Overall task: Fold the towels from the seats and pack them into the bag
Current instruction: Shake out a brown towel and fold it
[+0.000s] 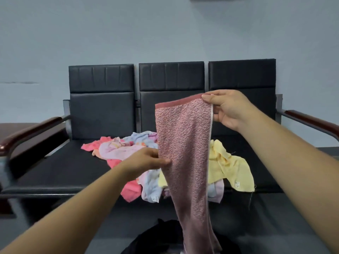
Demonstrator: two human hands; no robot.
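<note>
A long dusty-pink towel (185,147) hangs in the air in front of the seats. My right hand (227,109) pinches its top right corner. My left hand (146,160) grips its left edge about halfway down. The towel's lower end drops toward a black bag (161,237) at the bottom of the view, partly hidden by the cloth. On the middle seat lies a heap of crumpled towels (124,151) in pink, lilac, light blue and coral, with a yellow towel (231,169) at its right.
A row of three black padded seats (55,167) stands against a grey wall. Dark wooden armrests close off the left end (31,132) and the right end (311,121). Grey floor lies in front of the seats.
</note>
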